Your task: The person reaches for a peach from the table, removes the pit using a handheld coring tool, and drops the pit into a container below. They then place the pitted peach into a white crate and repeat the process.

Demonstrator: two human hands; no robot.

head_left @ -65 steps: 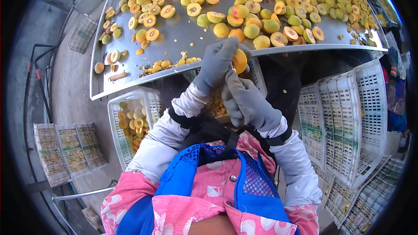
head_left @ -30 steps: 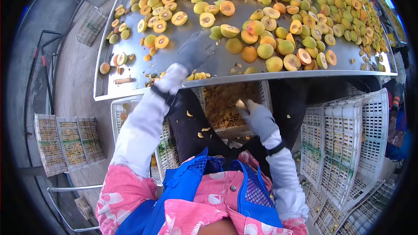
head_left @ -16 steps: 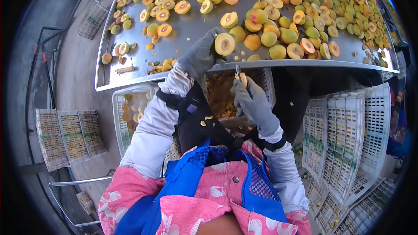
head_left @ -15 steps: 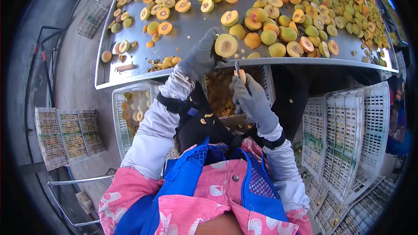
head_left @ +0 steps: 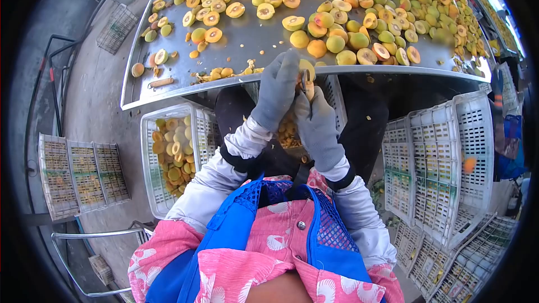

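Note:
My left hand (head_left: 278,87), in a grey glove, is closed around a halved yellow peach (head_left: 307,68) at the table's front edge. My right hand (head_left: 319,126), gloved too, grips a small pitting knife (head_left: 304,80) with a metal blade. The blade is up against the peach half; fingers hide much of the fruit and the tool's tip. Both hands nearly touch, above a crate between the legs that holds yellow scraps (head_left: 288,133). Many whole and halved peaches (head_left: 337,44) lie on the metal table (head_left: 247,39) beyond.
A white crate (head_left: 145,160) of peach halves stands at the left knee. Stacked white crates (head_left: 432,163) are on the right, with more crates (head_left: 84,174) far left. A wooden-handled tool (head_left: 161,82) lies on the table's left. A metal rail (head_left: 70,266) stands lower left.
My hands have come together, and the pitting knife now meets the peach half. The left hand turned the cut face from view. The camera view shifted, showing more of the left crate.

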